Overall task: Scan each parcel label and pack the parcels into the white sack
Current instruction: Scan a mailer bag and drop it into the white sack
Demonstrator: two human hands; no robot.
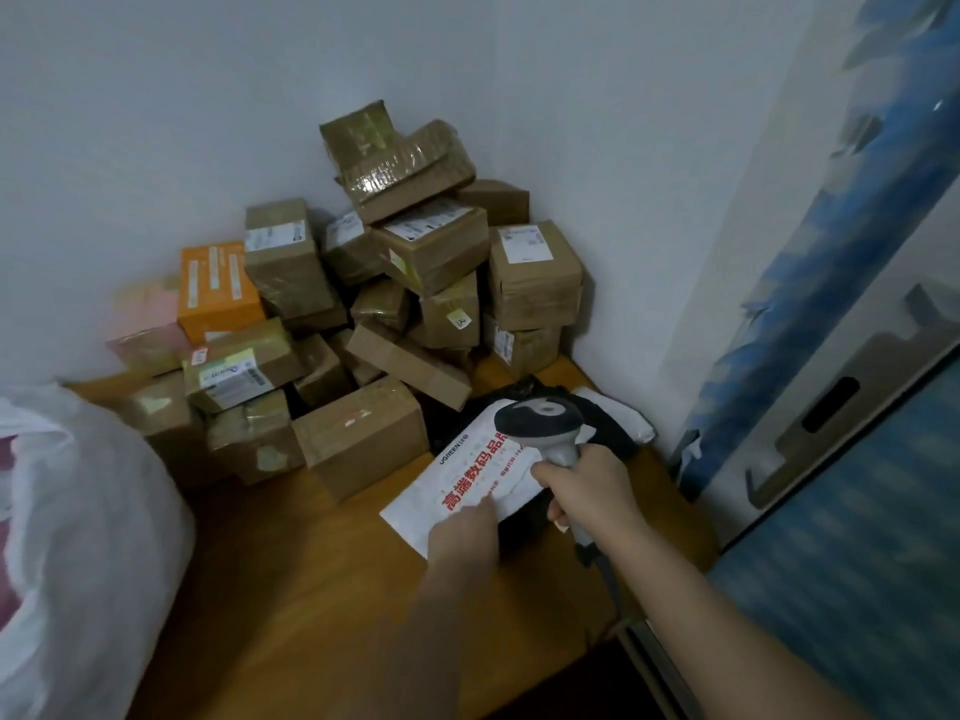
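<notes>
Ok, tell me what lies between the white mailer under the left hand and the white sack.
In the head view only bare wooden tabletop lies between the white mailer, which the left hand touches, and the white sack. The box pile stands further back.

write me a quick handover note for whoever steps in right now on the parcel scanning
Right hand grips the barcode scanner, held over the white mailer.
Left hand holds the mailer's near edge on the wooden table.
White sack sits at the left edge; how full it is cannot be told.
Left: scan this mailer, sack it, then work through the pile of cardboard boxes in the corner, including the orange box.
</notes>
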